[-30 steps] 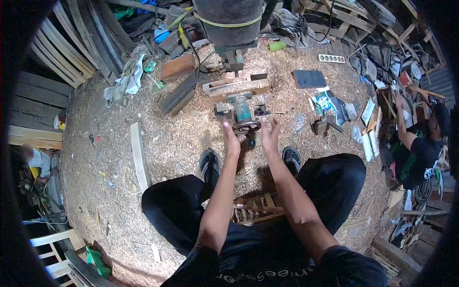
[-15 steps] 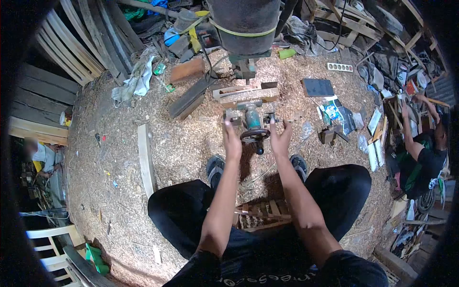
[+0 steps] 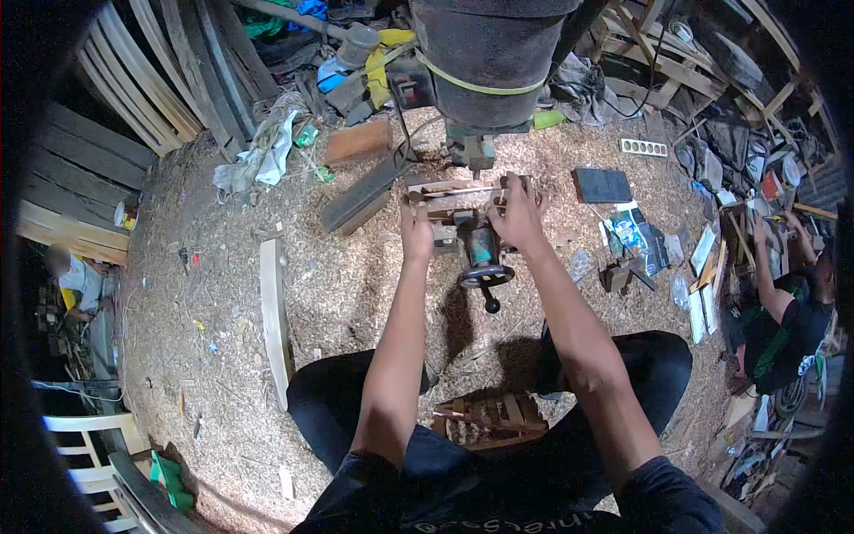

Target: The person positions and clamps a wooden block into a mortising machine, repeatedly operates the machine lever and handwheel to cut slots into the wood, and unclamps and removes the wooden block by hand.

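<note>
Below the large dark cylindrical machine body (image 3: 485,67) lies a wooden workpiece (image 3: 458,189) with a slot, across a green vise with a handwheel (image 3: 483,249). My left hand (image 3: 416,233) is at the left end of the workpiece, its fingers wrapped round that end. My right hand (image 3: 519,216) grips the right end, thumb toward the vise. A black knob (image 3: 491,305) on a crank hangs from the handwheel.
Wood shavings cover the ground. A reddish wood block (image 3: 359,142) and a dark beam (image 3: 366,194) lie left of the machine. At right are a dark block (image 3: 601,185), a power strip (image 3: 643,148) and a co-worker (image 3: 776,311). Another person (image 3: 80,278) sits far left.
Both hands have moved forward from beside the vise onto the workpiece ends and closed on them. My view has shifted, and my feet have drawn back.
</note>
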{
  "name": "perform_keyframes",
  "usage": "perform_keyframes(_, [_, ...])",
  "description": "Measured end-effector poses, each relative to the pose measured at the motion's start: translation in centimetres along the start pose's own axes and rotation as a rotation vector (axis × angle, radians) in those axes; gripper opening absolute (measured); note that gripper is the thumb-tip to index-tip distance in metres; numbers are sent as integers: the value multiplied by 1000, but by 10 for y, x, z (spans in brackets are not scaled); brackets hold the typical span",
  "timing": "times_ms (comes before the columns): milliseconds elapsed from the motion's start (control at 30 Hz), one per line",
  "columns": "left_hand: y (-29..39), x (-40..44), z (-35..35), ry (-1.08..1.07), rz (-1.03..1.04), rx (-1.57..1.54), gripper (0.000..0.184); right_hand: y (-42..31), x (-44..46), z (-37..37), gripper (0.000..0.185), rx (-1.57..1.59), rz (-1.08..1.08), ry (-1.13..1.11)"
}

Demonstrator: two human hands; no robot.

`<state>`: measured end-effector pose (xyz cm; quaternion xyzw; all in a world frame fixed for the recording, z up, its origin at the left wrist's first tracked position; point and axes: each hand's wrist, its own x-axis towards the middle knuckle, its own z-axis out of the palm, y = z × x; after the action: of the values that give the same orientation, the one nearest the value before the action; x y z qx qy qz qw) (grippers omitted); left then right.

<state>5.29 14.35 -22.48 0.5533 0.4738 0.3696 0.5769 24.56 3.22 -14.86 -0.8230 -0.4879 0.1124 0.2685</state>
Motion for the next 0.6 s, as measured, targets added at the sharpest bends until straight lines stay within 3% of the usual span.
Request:
perform_keyframes(100, [4,3,8,106,32,0,61,4,10,-1,80,83,-15,-34])
perform_keyframes(200, [10,8,3,120,11,-221,45,3,14,-1,81,233,11,-48])
perform_keyframes(300, [10,13,-9,227,0,-2,58,6,19,6,81,274,-66,-51])
perform_keyframes(333, [-5,22,-15,270,112,10,59,8,21,11,81,285,-69,-39])
perform_keyframes(467, [-6,31,-47,144,52,270,48,14,29,28,83,354,-83,3])
perform_keyframes(567, [2,40,-68,55,120,413,45,12,32,30,84,350,-78,-6])
perform_keyframes(600, [-27,60,-82,0,242,390,46,7,32,28,83,339,-89,-13])
